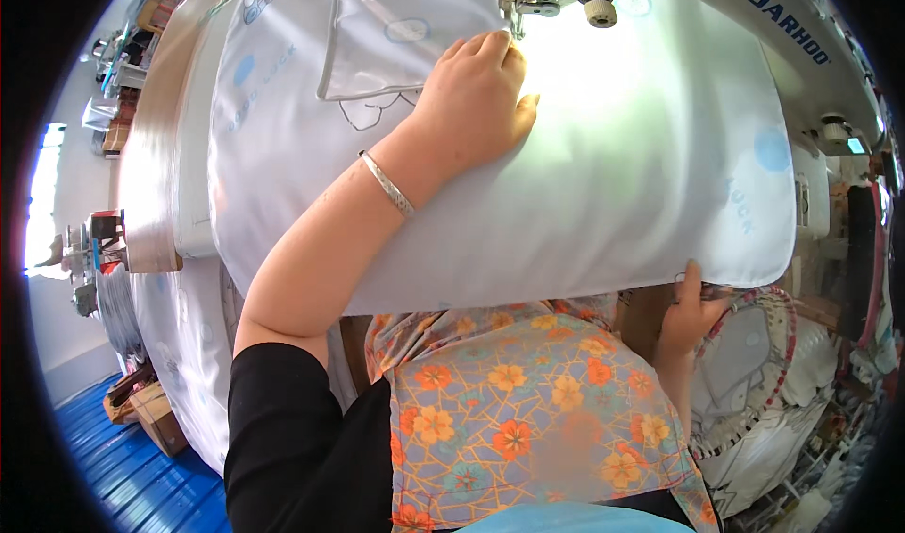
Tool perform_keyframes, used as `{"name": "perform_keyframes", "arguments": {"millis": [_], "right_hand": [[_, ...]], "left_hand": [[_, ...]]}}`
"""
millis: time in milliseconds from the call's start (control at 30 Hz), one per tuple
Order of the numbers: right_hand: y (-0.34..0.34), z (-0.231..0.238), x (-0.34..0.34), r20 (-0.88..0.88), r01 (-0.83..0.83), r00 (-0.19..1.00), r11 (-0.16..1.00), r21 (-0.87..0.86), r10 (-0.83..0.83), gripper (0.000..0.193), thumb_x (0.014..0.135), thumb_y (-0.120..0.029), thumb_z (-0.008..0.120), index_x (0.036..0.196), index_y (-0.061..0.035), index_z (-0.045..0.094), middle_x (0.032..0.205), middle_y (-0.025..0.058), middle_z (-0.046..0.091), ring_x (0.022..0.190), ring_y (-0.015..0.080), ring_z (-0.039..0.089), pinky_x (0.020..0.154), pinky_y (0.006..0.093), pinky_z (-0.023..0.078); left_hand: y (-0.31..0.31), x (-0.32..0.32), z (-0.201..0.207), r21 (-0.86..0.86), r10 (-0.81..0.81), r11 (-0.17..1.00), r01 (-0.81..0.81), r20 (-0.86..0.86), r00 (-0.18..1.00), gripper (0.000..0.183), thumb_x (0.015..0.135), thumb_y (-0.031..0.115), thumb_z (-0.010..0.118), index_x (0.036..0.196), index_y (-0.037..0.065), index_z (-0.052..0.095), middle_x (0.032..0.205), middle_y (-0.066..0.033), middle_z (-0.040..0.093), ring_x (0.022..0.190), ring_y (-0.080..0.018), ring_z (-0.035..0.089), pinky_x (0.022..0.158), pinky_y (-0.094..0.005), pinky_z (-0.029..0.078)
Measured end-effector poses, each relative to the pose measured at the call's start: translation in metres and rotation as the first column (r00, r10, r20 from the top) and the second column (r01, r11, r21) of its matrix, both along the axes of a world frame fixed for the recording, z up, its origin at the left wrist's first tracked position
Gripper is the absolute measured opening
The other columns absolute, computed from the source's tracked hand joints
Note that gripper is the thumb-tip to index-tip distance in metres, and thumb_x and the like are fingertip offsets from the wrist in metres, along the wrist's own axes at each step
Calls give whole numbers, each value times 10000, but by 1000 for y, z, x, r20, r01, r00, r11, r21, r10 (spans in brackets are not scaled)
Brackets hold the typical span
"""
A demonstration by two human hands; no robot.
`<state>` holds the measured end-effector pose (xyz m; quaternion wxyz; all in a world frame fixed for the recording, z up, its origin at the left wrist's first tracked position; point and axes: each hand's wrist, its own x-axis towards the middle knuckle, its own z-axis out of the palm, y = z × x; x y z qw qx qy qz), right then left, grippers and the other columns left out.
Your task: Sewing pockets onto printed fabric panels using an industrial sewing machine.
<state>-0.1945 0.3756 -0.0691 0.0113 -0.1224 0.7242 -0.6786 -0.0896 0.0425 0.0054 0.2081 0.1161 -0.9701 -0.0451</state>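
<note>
**Pale cloth pinned flat at the needle**

Pale blue printed cotton fabric (603, 184) lies spread across the white sewing machine (754, 24) bed. Left hand (476, 99), open and flat, presses it beside the needle to keep it smooth. Right hand (688, 311) pinches the near hem, holding it taut.

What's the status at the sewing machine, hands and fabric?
Left hand flat on pale fabric beside the needle. Right hand pinching the fabric's near edge. Nothing blocking the needle.
</note>
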Motion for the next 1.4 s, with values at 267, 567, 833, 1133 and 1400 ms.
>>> {"name": "perform_keyframes", "arguments": {"millis": [267, 567, 833, 1133, 1400], "right_hand": [[-2, 35, -36, -100, -91, 987, 958, 273, 122, 505, 859, -18, 668, 1305, 45, 441, 1097, 49, 580, 899, 101, 541, 795, 259, 462], [-23, 65, -58, -94, -108, 977, 818, 564, 193, 492, 845, -81, 682, 1286, 11, 485, 942, 23, 592, 760, 89, 498, 718, 256, 441], [-56, 64, -83, -381, 32, 908, 875, 483, 178, 480, 908, -72, 614, 1360, -11, 466, 856, 20, 570, 771, 90, 491, 761, 241, 443], [-63, 6, 63, -141, -714, 563, 565, 413, 815, 267, 845, -30, 698, 1109, -3, 665, 793, 39, 646, 603, 66, 528, 533, 234, 436], [-61, 33, 62, 410, -560, 719, 817, -139, 562, 171, 934, -44, 592, 1077, 11, 668, 849, -21, 616, 688, -2, 472, 537, 179, 357]], "left_hand": [[-3, 5, 3, -44, -8, 999, 8, 10, 1000, 393, 820, 270, 630, 1029, -62, 615, 1064, -169, 588, 1021, -297, 584, 914, -387, 467], [-9, 9, 8, -42, -12, 999, 13, 30, 999, 346, 840, 259, 618, 1029, -30, 640, 1040, -116, 620, 1020, -255, 603, 810, -377, 528], [-15, 3, 9, -43, 27, 999, -23, 95, 995, 336, 846, 273, 583, 1005, -16, 648, 1026, -111, 644, 1023, -262, 615, 777, -379, 539], [-28, -6, 26, 51, 56, 996, -79, 354, 934, 286, 851, 244, 562, 1027, 41, 660, 1117, -92, 645, 1027, -259, 616, 807, -408, 528], [-54, 4, 27, 3, -192, 980, 199, 277, 941, 235, 860, 142, 513, 1013, 21, 644, 1131, -164, 627, 1051, -332, 598, 906, -416, 470]]}}
